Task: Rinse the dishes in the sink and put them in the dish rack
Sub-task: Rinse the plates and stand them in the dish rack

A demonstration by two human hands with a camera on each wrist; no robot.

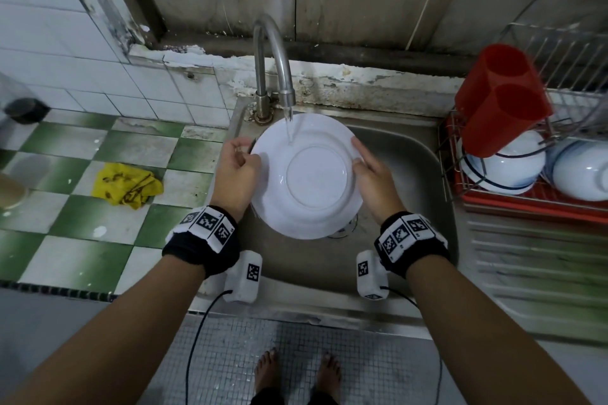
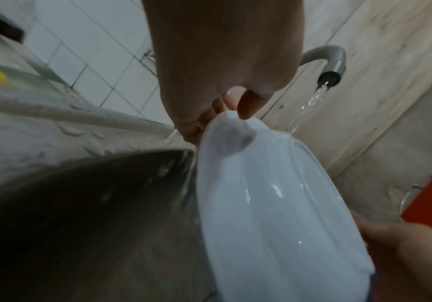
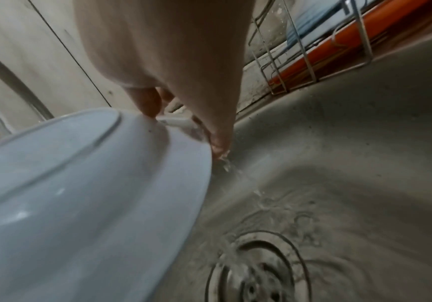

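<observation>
I hold a white plate (image 1: 307, 174) upside down over the steel sink (image 1: 411, 174), its underside facing up. My left hand (image 1: 241, 163) pinches its left rim, thumb on top. My right hand (image 1: 362, 163) grips the right rim the same way. Water runs from the curved tap (image 1: 273, 52) onto the far part of the plate. In the left wrist view the plate (image 2: 269, 204) is wet and glossy, with the thumb (image 2: 248, 104) on its edge. Under the right hand (image 3: 184, 114), water drips off the plate (image 3: 85, 183) toward the drain (image 3: 259, 271).
The wire dish rack (image 1: 533, 128) on a red tray stands right of the sink. It carries a red cutlery holder (image 1: 500, 99) and white bowls (image 1: 506, 161). A yellow cloth (image 1: 126, 186) lies on the green-and-white tiled counter at left. Ribbed draining board at front right.
</observation>
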